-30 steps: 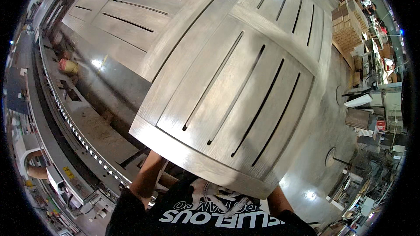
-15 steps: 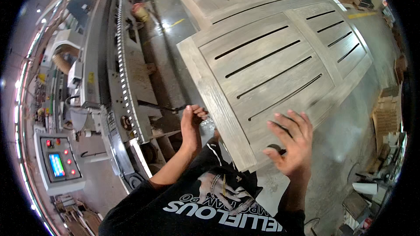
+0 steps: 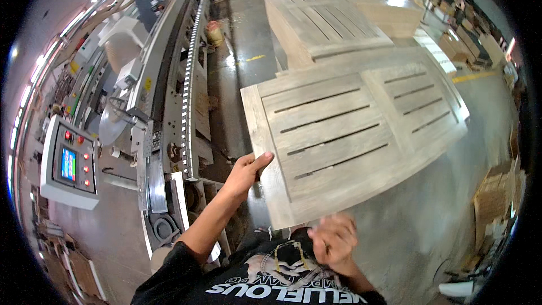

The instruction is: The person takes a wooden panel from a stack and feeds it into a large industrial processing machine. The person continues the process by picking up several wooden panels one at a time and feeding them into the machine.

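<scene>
A grey-brown wooden panel point(image 3: 316, 192) with rows of long narrow slots lies in front of me, its near left corner close to my body. My left hand point(image 3: 246, 174) is closed on the panel's left border, thumb on the top face and fingers underneath, mostly hidden. Just off the near edge is my right hand point(image 3: 336, 240), blurred by motion with its fingers seemingly bent; whether it holds anything does not show. Beyond the panel is a stack of similar slotted panels point(image 3: 322, 14).
A long machine with a toothed track point(image 3: 189, 79) runs along my left. Its control box point(image 3: 70, 161) has a lit screen and red lights. A red and yellow object point(image 3: 214, 33) is beside the track. Stacked brown boards point(image 3: 494, 197) are at the far right.
My left hand has taken hold of the panel's left border. My right hand has left the panel's top face and come down toward my body. The view has shifted, showing more of the far stack.
</scene>
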The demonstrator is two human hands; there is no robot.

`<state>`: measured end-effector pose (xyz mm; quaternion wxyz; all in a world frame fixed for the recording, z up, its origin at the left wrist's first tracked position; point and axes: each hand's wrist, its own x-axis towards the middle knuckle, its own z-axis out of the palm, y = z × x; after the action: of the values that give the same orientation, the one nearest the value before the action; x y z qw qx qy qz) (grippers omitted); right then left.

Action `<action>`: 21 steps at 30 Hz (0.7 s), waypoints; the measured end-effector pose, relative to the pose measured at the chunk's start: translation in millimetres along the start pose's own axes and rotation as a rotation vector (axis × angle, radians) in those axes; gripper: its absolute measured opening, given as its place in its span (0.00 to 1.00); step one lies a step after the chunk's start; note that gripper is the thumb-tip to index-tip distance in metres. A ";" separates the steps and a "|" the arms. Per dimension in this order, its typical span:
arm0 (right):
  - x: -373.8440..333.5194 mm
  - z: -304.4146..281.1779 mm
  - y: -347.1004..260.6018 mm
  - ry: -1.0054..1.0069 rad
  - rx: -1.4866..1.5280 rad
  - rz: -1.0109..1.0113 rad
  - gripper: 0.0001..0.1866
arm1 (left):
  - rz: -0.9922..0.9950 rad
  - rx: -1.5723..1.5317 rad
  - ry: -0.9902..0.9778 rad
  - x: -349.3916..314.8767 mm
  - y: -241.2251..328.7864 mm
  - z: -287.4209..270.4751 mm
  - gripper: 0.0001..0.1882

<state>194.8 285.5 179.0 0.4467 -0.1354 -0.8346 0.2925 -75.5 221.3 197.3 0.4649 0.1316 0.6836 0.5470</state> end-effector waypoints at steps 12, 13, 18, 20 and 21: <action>-86.5 46.4 -45.3 0.101 1.304 1.015 0.57 | 0.112 -0.214 0.554 -124.6 -83.2 -267.6 0.19; -71.6 53.4 -59.4 0.167 1.342 1.031 0.61 | 0.117 -0.148 0.633 -136.4 -102.0 -289.4 0.18; -67.4 101.3 -80.0 -0.022 1.487 1.080 0.56 | 0.149 -0.106 0.843 -192.7 -244.0 -369.6 0.24; -55.4 127.5 -75.6 -0.015 1.439 1.034 0.51 | 0.013 -0.125 0.848 -213.3 -235.6 -343.7 0.26; -71.7 138.2 -59.6 -0.013 1.418 1.014 0.45 | -0.027 -0.109 0.880 -230.5 -241.1 -337.7 0.26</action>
<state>123.4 152.6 108.1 0.2368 -0.1788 -0.2973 0.9075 -136.7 -237.1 90.4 0.1431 -0.1477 0.7882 0.5801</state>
